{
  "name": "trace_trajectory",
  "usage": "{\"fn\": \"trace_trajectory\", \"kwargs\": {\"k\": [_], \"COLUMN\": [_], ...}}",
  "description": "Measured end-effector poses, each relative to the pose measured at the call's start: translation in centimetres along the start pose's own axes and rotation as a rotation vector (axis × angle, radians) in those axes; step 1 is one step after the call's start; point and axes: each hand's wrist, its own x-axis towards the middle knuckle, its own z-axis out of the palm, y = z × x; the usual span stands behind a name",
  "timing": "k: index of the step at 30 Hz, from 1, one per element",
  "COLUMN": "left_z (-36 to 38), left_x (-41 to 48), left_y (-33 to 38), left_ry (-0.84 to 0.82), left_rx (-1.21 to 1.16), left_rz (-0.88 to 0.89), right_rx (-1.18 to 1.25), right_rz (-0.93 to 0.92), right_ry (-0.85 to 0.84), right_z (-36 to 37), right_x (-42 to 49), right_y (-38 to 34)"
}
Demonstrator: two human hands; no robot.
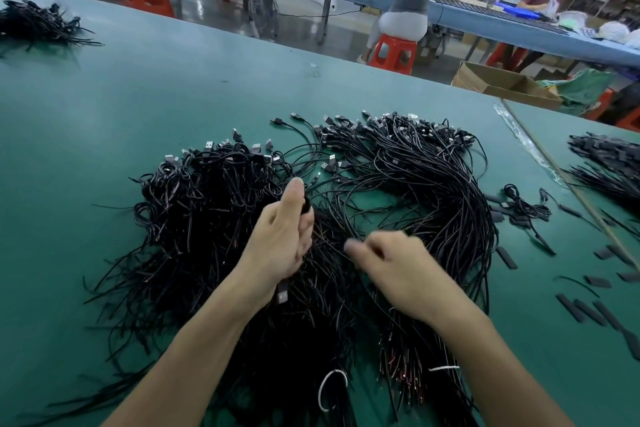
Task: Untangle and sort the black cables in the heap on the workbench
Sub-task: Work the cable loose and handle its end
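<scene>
The heap of black cables (pixel 207 218) is spread over the middle of the green workbench (pixel 104 114), with a knotted clump at ten o'clock from the hands and a looser, combed fan (pixel 433 184) at one o'clock. A small bunch of strands is gripped in the left hand (pixel 280 243), fingers curled round it and thumb raised; a plug (pixel 282 293) hangs out under the palm at six o'clock. The right hand (pixel 398 263) is held just beside it at three o'clock, low over the strands, but it is blurred, and whether anything is pinched cannot be told.

The cables are judged light, thin and limp, with smooth jackets that slide past each other yet snag at loops and plugs. A strand is best taken near its plug end and drawn out slowly along its length. The bare wire tips (pixel 405 374) at five o'clock should be spared hard tugs.
</scene>
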Motion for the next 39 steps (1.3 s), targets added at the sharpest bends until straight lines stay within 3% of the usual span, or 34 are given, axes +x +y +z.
{"fn": "trace_trajectory", "kwargs": {"k": [3, 9, 17, 22, 24, 27, 29, 33, 39], "left_z": [0.2, -0.2, -0.5, -0.4, -0.2, 0.7, 1.1, 1.2, 1.6], "left_x": [0.0, 0.2, 0.6, 0.5, 0.2, -0.6, -1.0, -0.8, -1.2], "left_y": [0.0, 0.1, -0.2, -0.1, 0.0, 0.6, 0.5, 0.0, 0.3], "left_ry": [0.073, 0.187, 0.172, 0.127, 0.048, -0.161, -0.262, -0.216, -0.25], "left_rx": [-0.041, -0.053, -0.104, -0.026, 0.015, -0.026, -0.049, -0.104, -0.054], "left_rz": [0.086, 0.186, 0.02, 0.136, 0.201, 0.332, 0.358, 0.313, 0.366], "right_rx": [-0.155, -0.259, -0.263, 0.036, 0.227, 0.287, 0.313, 0.368, 0.667], "right_rz": [0.115, 0.182, 0.144, -0.088, -0.156, -0.276, -0.331, -0.387, -0.378], "right_ry": [-0.179, -0.177, -0.185, 0.015, 0.127, 0.255, 0.267, 0.267, 0.103], "right_z": [1.8, 3.6, 1.2, -2.0, -2.3, -2.2, -2.1, -2.3, -3.4], "right_x": [-0.2, -0.6, -0.7, -0.9, -1.0, -1.1, -1.2, -1.4, -1.5], "right_y": [0.5, -0.2, -1.2, -2.4, -3.0, -3.4, -3.6, -3.9, -4.2]}}
